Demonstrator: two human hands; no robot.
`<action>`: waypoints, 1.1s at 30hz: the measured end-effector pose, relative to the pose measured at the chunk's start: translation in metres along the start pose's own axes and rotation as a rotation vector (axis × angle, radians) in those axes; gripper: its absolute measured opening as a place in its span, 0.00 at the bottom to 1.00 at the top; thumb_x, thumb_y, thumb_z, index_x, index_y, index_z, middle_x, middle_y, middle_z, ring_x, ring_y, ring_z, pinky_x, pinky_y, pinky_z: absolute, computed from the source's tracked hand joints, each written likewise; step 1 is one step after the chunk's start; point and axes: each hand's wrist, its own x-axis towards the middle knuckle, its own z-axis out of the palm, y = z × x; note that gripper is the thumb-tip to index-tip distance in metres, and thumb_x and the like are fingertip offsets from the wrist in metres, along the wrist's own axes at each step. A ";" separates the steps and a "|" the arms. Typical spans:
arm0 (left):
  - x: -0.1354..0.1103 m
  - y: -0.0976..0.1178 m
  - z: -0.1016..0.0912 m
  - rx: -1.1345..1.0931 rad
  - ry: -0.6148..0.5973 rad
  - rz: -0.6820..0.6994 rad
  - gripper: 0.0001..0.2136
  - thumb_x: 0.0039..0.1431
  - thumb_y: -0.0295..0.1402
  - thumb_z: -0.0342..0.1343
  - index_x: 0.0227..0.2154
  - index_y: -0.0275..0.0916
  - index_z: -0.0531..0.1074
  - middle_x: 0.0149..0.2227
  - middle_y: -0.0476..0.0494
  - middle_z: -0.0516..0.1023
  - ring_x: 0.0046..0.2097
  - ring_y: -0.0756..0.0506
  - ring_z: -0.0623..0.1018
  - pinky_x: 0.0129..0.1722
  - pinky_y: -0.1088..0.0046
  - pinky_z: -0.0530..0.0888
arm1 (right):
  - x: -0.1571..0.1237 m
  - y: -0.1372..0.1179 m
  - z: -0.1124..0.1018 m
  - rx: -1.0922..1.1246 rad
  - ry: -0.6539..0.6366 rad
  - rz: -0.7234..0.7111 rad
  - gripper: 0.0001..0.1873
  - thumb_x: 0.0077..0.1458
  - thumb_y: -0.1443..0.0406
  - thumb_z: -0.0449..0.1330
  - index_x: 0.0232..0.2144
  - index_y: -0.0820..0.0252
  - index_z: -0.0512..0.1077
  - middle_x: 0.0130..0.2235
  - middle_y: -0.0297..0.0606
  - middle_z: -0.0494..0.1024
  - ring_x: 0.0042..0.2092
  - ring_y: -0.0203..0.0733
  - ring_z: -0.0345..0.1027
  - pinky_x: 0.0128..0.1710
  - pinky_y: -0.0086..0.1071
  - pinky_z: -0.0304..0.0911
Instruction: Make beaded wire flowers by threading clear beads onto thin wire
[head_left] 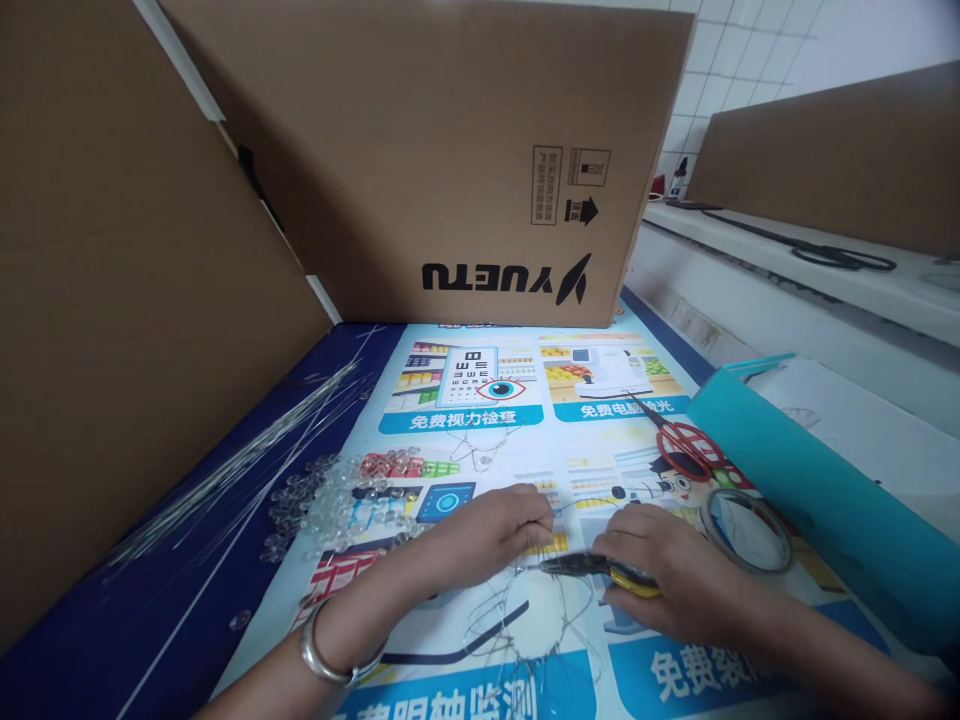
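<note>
Pliers point(581, 565) with a black nose and yellow grips sit in the right hand point(664, 560), whose fingers are wrapped firmly around the handles; their tip reaches the upper edge of a round wire frame point(560, 610), though I cannot tell whether the tip is biting on a strand. The left hand point(491, 535), with a bracelet point(319, 645) at its wrist, is bunched just above that edge, its fingertips pressed together, seemingly on thin wire. For neat work, the left fingers should pin the strand close to the bend while the pliers grip only with the very end of the nose, turning in small, even steps so that the thin metal neither kinks nor snaps; the loose strands are best kept out of the way. The pliers point toward the person's left, at the left hand, their long axis running nearly crosswise, with the handles a little nearer the person. The frame lies on the printed mat point(600, 435) in front of the person, mostly below the two hands; being roughly circular, it has no clear long axis, and its loops and ends splay outward on several sides. Clear beads point(322, 500) lie to its left, and red-handled scissors point(686, 450) lie beyond the right hand.
</note>
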 end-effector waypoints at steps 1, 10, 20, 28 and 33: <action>0.000 -0.001 0.001 0.002 -0.001 0.004 0.10 0.66 0.33 0.45 0.30 0.39 0.67 0.32 0.48 0.70 0.36 0.48 0.69 0.35 0.75 0.64 | 0.000 -0.001 0.000 -0.010 -0.002 0.005 0.14 0.52 0.63 0.58 0.43 0.55 0.69 0.40 0.39 0.72 0.43 0.45 0.63 0.43 0.38 0.56; 0.002 -0.011 0.005 -0.018 0.007 0.043 0.08 0.65 0.32 0.46 0.31 0.39 0.67 0.32 0.49 0.71 0.35 0.49 0.69 0.34 0.75 0.64 | 0.003 -0.004 0.000 -0.055 -0.053 0.012 0.12 0.53 0.61 0.56 0.41 0.56 0.68 0.40 0.39 0.71 0.42 0.46 0.61 0.42 0.38 0.55; 0.001 -0.011 0.004 -0.077 -0.026 0.052 0.07 0.64 0.31 0.46 0.32 0.39 0.69 0.32 0.49 0.71 0.34 0.50 0.69 0.34 0.76 0.65 | 0.005 -0.010 -0.002 -0.201 -0.019 -0.046 0.10 0.57 0.61 0.54 0.41 0.57 0.67 0.38 0.39 0.70 0.40 0.46 0.59 0.41 0.41 0.52; 0.001 -0.011 0.003 -0.079 -0.033 0.081 0.07 0.64 0.30 0.47 0.32 0.39 0.69 0.32 0.49 0.72 0.34 0.50 0.69 0.34 0.76 0.65 | 0.006 -0.009 -0.008 -0.239 -0.050 -0.070 0.10 0.57 0.60 0.54 0.40 0.57 0.67 0.38 0.39 0.69 0.40 0.47 0.59 0.40 0.41 0.52; 0.000 -0.011 0.003 -0.081 -0.039 0.084 0.08 0.64 0.31 0.46 0.32 0.39 0.69 0.32 0.49 0.72 0.33 0.50 0.69 0.33 0.76 0.65 | 0.010 -0.012 -0.013 -0.337 -0.073 -0.135 0.11 0.58 0.60 0.53 0.42 0.58 0.67 0.38 0.40 0.69 0.40 0.48 0.59 0.38 0.40 0.52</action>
